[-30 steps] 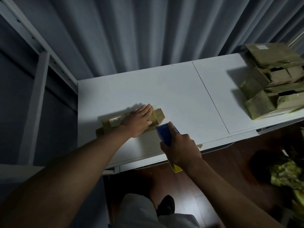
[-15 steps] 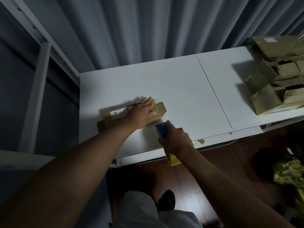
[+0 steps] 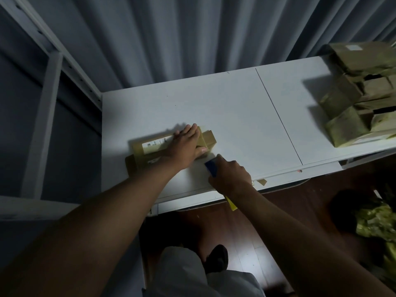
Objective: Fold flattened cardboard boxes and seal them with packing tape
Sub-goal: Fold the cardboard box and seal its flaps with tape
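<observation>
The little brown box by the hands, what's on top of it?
The left hand lies flat on the small cardboard box, fingers straight. A white label shows beside the hand. Whatever lies under the palm is covered.

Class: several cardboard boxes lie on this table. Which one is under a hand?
The labelled box near the table's left end, pressed by the left hand; the others sit piled untouched at the right.

My left hand (image 3: 184, 146) covers the middle of the cardboard box (image 3: 209, 139), so I can't read its seam. My right hand (image 3: 230, 175) hides most of the tape dispenser (image 3: 211, 167). The stack of boxes (image 3: 353, 99) runs off the right edge, blurred.
</observation>
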